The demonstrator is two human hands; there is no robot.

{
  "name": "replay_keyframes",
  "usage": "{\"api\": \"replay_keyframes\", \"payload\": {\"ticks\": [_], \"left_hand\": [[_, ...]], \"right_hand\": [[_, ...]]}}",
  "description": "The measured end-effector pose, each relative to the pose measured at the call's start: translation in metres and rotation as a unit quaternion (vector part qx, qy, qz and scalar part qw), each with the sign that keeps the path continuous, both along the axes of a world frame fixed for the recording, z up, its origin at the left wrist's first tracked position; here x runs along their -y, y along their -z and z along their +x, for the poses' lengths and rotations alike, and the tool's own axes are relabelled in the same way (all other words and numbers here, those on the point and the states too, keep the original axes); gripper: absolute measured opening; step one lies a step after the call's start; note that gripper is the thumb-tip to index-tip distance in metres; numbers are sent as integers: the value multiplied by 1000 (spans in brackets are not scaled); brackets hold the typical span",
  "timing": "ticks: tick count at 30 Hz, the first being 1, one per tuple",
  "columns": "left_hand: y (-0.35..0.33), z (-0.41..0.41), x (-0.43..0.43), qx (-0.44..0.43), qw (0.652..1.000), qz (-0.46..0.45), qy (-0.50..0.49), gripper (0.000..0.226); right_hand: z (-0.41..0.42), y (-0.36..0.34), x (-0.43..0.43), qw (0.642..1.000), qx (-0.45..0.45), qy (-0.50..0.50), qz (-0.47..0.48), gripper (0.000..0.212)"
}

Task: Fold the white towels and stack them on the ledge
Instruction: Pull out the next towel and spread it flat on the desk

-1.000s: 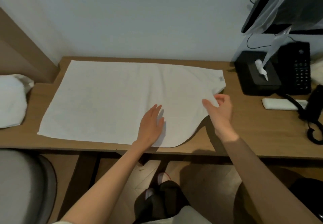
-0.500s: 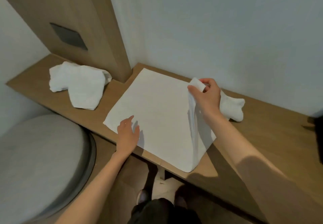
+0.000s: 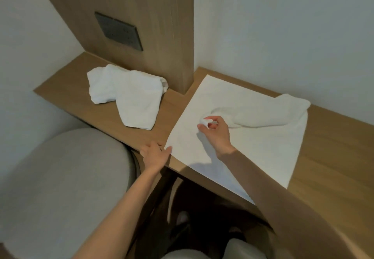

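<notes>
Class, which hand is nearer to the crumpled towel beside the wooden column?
Left. The left hand rests on the ledge edge just in front of the crumpled towel; the right hand is farther right, pinching a corner of the flat towel.

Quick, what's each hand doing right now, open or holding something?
Left hand: open, fingers resting on the ledge at the towel corner.
Right hand: pinching a folded-over corner of the towel.

White towel [image 3: 232, 153] on brown wood-grain ledge [image 3: 327, 157]; dark grey wall plate [image 3: 119, 31].
</notes>
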State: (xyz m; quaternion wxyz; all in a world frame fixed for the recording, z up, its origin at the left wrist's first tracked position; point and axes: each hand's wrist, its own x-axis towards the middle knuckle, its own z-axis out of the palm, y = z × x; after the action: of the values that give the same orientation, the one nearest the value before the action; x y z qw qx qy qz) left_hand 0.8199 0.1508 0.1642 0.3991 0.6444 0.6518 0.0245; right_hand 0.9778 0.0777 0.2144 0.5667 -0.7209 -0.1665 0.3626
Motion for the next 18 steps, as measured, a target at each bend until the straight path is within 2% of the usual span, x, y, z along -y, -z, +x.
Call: {"api": "replay_keyframes", "payload": {"ticks": [4,7,10,13,16,18], "left_hand": [[10,-2,-13,-12,999,-10,34,33],[12,-3,-18,-3,999,-8,44,27],[5,-3,-19,147,989,-25,24,19],[-14,0,-21,264,964,-10,23,16],[-37,9,-29,337,940,-49,-6,16],[-49,17,-31,361,930,-72,-14,16]], "right_hand": [[-12,18,-10,998,-17,8,-62,30],[-16,21,-15,997,-10,25,-73,31],[-18,19,-14,996,28,29,-77,29],[-16,15,-9,989,127,26,-71,23],[-16,3,-4,974,220,20,-43,30],[-15,-5,-1,968,247,19,-35,37]]}}
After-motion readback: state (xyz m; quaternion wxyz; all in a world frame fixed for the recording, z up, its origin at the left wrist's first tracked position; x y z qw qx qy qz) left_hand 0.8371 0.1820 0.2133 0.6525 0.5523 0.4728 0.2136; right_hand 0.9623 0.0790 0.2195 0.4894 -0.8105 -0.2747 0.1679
